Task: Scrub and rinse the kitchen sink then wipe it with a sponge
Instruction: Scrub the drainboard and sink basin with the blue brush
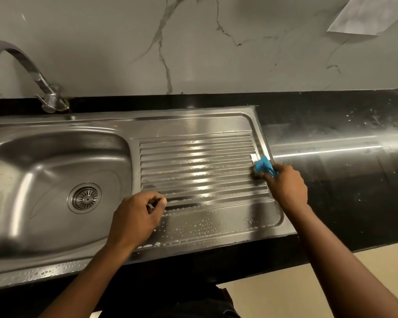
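the right hand (285,188) clasped a blue scrubber (265,166) against the drainboard (193,154) at its 3 o'clock edge. the left hand (136,216) sat curled at its 7 o'clock, any pinch unclear. the sink basin (44,171) lay at 9 o'clock.

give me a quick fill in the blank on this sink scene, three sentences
1. The right hand grips a ___ scrubber.
2. The scrubber touches the drainboard's ___ end.
3. The basin lies ___ of the drainboard.
Missing words: blue; right; left.
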{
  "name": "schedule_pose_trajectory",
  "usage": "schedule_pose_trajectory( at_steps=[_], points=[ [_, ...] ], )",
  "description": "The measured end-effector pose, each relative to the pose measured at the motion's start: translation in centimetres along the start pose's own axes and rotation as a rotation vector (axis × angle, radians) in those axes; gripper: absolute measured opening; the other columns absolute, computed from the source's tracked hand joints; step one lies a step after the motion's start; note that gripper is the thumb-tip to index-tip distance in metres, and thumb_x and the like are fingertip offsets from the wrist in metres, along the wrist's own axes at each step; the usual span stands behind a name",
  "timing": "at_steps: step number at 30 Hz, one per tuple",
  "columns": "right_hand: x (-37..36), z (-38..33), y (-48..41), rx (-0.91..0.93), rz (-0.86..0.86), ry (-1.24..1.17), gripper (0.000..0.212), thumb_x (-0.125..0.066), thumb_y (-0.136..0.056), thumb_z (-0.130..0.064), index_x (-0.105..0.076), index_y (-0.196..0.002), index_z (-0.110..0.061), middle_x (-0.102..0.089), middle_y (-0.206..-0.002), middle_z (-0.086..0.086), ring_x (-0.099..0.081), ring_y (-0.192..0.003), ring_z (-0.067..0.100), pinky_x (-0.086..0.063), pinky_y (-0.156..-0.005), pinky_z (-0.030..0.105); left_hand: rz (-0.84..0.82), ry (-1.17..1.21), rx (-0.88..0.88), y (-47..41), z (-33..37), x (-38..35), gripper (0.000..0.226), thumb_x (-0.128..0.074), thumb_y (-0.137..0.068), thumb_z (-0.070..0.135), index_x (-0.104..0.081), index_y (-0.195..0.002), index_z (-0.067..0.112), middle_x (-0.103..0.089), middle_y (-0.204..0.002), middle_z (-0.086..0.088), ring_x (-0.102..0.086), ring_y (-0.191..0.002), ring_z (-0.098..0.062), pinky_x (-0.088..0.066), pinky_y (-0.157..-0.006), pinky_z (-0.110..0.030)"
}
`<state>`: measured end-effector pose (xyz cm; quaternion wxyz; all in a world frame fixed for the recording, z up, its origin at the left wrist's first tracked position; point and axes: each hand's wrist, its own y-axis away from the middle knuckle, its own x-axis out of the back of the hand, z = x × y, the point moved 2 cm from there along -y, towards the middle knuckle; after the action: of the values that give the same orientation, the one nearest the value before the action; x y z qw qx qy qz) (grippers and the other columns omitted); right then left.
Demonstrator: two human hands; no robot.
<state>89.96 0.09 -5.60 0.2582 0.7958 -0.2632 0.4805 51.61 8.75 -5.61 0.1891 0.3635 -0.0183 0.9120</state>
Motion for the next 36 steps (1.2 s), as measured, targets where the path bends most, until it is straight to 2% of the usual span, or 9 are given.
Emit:
schedule_pose_trajectory(
  at_steps=[5, 10, 13, 16, 19, 24, 27, 30, 36],
  points=[
    [-0.6, -2.6, -5.5, 0.023, 0.005, -0.042, 0.047, -0.069, -0.098, -0.044, -0.064, -0.139, -0.021, -0.075, -0.117, 0.009, -0.071, -0.101, 0.03, -0.052, -0.079, 0.039, 0.019, -0.027, 0.024, 0.2, -0.2, 0.0, 0.008, -0.073, -0.095, 0.036, -0.077, -0.088, 0.035, -0.071, -0.077, 0.025, -0.066, -0.076, 0.004, -0.053, -0.06, -0.022],
    [-0.8, -4.9, -9.3, -0.027, -0.044, -0.128, 0.055, -0.074, -0.093, -0.046, -0.064, -0.137, -0.015, -0.075, -0.116, 0.008, -0.071, -0.086, 0.021, -0.061, -0.074, 0.042, 0.054, -0.046, 0.071, 0.8, -0.5, 0.5, 0.007, -0.072, -0.095, 0.036, -0.077, -0.089, 0.036, -0.071, -0.076, 0.025, -0.066, -0.079, 0.005, -0.053, -0.06, -0.023],
    [-1.6, -5.0, -7.7, -0.037, -0.049, -0.205, 0.052, -0.075, -0.093, -0.042, -0.065, -0.136, -0.015, -0.074, -0.11, 0.002, -0.065, -0.073, 0.009, -0.054, -0.064, 0.032, 0.05, -0.038, 0.082, 1.0, -0.5, 0.5, 0.008, -0.073, -0.094, 0.034, -0.077, -0.087, 0.036, -0.071, -0.074, 0.024, -0.066, -0.077, 0.004, -0.054, -0.06, -0.026],
    [-3.3, -5.1, -4.8, 0.057, -0.078, -0.186, 0.052, -0.074, -0.095, -0.041, -0.064, -0.139, -0.016, -0.074, -0.116, 0.003, -0.065, -0.082, 0.012, -0.051, -0.07, 0.03, 0.03, -0.038, 0.094, 0.9, -0.6, 0.1, 0.009, -0.073, -0.094, 0.035, -0.076, -0.085, 0.037, -0.071, -0.074, 0.024, -0.066, -0.076, 0.005, -0.051, -0.059, -0.024],
    [-3.3, -4.9, -4.0, 0.107, -0.097, -0.136, 0.055, -0.072, -0.094, -0.048, -0.063, -0.141, -0.018, -0.074, -0.12, 0.005, -0.07, -0.096, 0.02, -0.057, -0.081, 0.039, 0.021, -0.035, 0.087, 0.6, -0.4, -0.1, 0.008, -0.074, -0.094, 0.035, -0.077, -0.086, 0.037, -0.07, -0.074, 0.025, -0.064, -0.078, 0.007, -0.048, -0.059, -0.021],
    [-1.0, -4.2, -6.2, -0.033, -0.026, -0.101, 0.054, -0.074, -0.092, -0.05, -0.066, -0.136, -0.019, -0.075, -0.116, 0.006, -0.066, -0.089, 0.019, -0.051, -0.075, 0.035, 0.037, -0.032, 0.063, 0.5, -0.5, 0.5, 0.008, -0.074, -0.093, 0.035, -0.077, -0.086, 0.036, -0.07, -0.075, 0.026, -0.066, -0.077, 0.004, -0.052, -0.06, -0.023],
    [-2.5, -6.6, -4.3, -0.074, -0.017, -0.21, 0.034, -0.074, -0.094, -0.043, -0.068, -0.123, -0.027, -0.073, -0.098, -0.005, -0.065, -0.079, 0.012, -0.051, -0.068, 0.03, 0.04, -0.031, 0.065, 0.6, -0.9, 0.9, 0.007, -0.074, -0.094, 0.036, -0.077, -0.088, 0.036, -0.071, -0.076, 0.026, -0.067, -0.077, 0.004, -0.053, -0.061, -0.023],
    [-6.2, -11.2, -1.4, 0.001, -0.085, -0.272, 0.019, -0.071, -0.096, -0.041, -0.069, -0.11, -0.029, -0.071, -0.085, -0.009, -0.065, -0.068, 0.005, -0.051, -0.058, 0.024, 0.028, -0.028, 0.062, 0.7, -1.2, 1.2, 0.007, -0.073, -0.095, 0.037, -0.077, -0.089, 0.037, -0.071, -0.076, 0.026, -0.066, -0.076, 0.004, -0.053, -0.061, -0.023],
    [-12.5, -19.9, 2.5, 0.248, -0.19, -0.176, 0.047, -0.067, -0.094, -0.051, -0.062, -0.137, -0.035, -0.075, -0.108, -0.007, -0.072, -0.084, 0.015, -0.061, -0.075, 0.038, 0.006, -0.053, 0.046, 0.4, -1.1, 2.2, 0.006, -0.073, -0.095, 0.036, -0.077, -0.09, 0.035, -0.071, -0.077, 0.022, -0.067, -0.068, 0.001, -0.055, -0.062, -0.026]
  ],
)
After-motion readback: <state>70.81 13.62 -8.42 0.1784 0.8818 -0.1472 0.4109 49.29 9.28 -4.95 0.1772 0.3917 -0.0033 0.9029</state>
